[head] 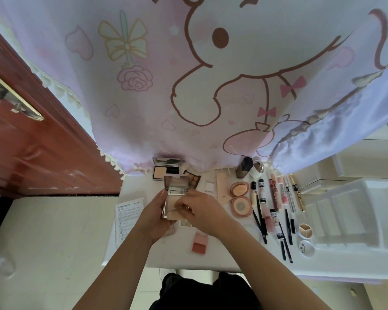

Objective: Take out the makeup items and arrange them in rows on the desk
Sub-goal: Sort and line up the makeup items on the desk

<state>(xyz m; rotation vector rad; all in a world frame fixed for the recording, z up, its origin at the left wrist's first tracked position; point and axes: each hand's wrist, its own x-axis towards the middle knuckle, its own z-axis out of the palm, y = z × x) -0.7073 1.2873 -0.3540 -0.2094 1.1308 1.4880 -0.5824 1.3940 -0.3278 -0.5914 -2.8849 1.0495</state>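
Rose-gold compact (175, 184), lid up, beige powder (172, 216) inside, in left hand (154, 217).

Single view for me: head-worn wide-angle, facing forward and steeply down onto the worktop (173, 253). Close range. Left hand (154, 217) and right hand (203, 211) sit mid-frame, curtain (188, 86) fills the far half, door (31, 142) left.
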